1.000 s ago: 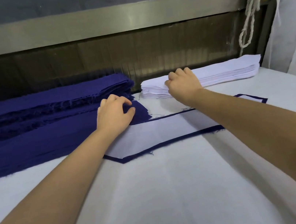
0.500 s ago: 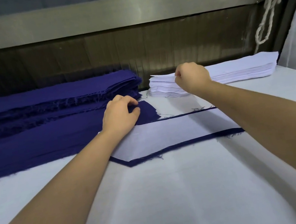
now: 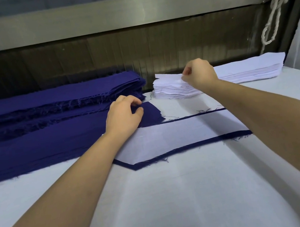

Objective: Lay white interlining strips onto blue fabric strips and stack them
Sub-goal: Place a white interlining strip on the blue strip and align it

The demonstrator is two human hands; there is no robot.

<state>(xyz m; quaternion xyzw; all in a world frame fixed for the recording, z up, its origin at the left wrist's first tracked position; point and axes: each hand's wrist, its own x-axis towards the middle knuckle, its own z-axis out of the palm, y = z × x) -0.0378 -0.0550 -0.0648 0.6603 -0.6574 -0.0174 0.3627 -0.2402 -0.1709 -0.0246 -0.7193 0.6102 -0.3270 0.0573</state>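
Head view puts your right grip [image 3: 199,75] at the far middle of the bench [image 3: 178,202], fingers curled and thumb against forefinger, pinching the top white interlining strip [image 3: 171,78] by its left end. That strip lies on the white stack [image 3: 246,72], which runs away to the right of your knuckles along the back edge of the bench. Only the pinched end is raised a little off the sheets below.

Your left grip [image 3: 124,115] sits lower and to the left, well apart from the right one. Its thumb and fingers curl onto the right end of a blue fabric strip [image 3: 43,146] and pinch the cloth there. The strip stretches from under your palm out to the left edge of the picture and lies flat on the bench. Its cut end pokes out just past your fingertips.

Just behind that strip lies the blue stack [image 3: 55,100], frayed along its near edge, with its right end near the left end of the white stack.

Between your two forearms lies a paired piece [image 3: 177,134], white interlining laid on blue with a thin blue border showing along its edges. Its pointed left end sits beside your left forearm, and its right part passes under your right forearm.

Behind the stacks runs a metal rail [image 3: 111,14], and a white rope [image 3: 275,7] hangs at the upper right.
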